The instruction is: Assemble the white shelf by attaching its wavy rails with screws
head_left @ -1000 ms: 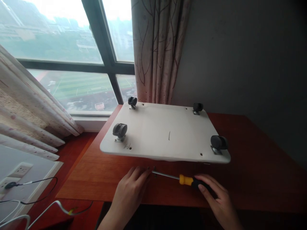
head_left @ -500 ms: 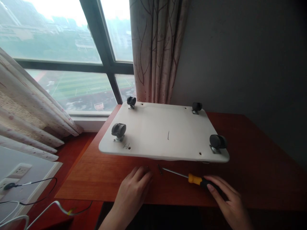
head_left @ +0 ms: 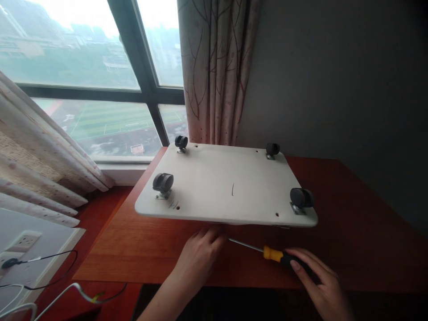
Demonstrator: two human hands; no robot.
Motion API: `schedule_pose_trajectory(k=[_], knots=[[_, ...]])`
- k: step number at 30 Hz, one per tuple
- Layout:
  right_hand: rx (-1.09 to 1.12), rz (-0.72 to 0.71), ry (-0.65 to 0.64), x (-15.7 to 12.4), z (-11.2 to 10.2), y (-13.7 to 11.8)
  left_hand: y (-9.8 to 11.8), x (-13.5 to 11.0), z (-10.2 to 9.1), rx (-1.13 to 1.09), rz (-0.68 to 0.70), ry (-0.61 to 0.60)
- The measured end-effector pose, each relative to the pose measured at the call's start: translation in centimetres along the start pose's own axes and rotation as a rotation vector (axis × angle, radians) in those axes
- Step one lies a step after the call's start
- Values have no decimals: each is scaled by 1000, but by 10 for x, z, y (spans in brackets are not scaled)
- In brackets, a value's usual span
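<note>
A white board [head_left: 214,183] lies raised above the table with its underside up. It carries black casters on metal plates, such as the front-left caster [head_left: 162,183] and the front-right caster [head_left: 301,198]. My right hand [head_left: 317,276] grips the black end of a screwdriver [head_left: 272,254] with a yellow collar, its shaft pointing left. By the screwdriver's tip, below the board's front edge, my left hand [head_left: 202,252] rests with fingers bent and drawn together at the tabletop. Whatever lies under those fingertips is hidden.
The reddish wooden table [head_left: 133,249] extends around the board. Behind stand a window [head_left: 110,120] and a patterned curtain [head_left: 214,67], with a grey wall [head_left: 317,80] to the right. At lower left are a wall socket [head_left: 25,240] and cables [head_left: 63,294].
My left hand has moved right and forward to the screwdriver's tip, covering the small dark pieces that lay there. My right hand stays nearly still with the screwdriver.
</note>
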State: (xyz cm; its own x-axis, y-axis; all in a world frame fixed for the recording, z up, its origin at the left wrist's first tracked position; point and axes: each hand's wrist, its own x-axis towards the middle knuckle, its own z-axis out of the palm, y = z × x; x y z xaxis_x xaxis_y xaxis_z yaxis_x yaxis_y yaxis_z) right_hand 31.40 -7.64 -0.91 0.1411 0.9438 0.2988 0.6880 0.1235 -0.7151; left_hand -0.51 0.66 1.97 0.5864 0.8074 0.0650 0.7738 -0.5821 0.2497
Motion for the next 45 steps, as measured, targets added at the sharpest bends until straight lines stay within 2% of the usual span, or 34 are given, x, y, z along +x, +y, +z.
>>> schedule_pose_trajectory(k=[7, 17, 28, 31, 39, 45], knots=[[28, 17, -13, -1, -2, -1, 5, 11, -7, -39, -10, -142], [95, 39, -10, 1, -4, -4, 2, 13, 0, -63, 46, -61], [193, 93, 18, 0, -7, -11, 1, 16, -5, -88, 108, -100], [215, 105, 47, -1, -8, -11, 0, 15, -3, -110, 92, -70], [235, 173, 116, -5, -18, -7, -4, 3, -3, -329, 6, 123], [215, 128, 97, -3, -15, -12, -5, -4, -5, -322, -9, 152]])
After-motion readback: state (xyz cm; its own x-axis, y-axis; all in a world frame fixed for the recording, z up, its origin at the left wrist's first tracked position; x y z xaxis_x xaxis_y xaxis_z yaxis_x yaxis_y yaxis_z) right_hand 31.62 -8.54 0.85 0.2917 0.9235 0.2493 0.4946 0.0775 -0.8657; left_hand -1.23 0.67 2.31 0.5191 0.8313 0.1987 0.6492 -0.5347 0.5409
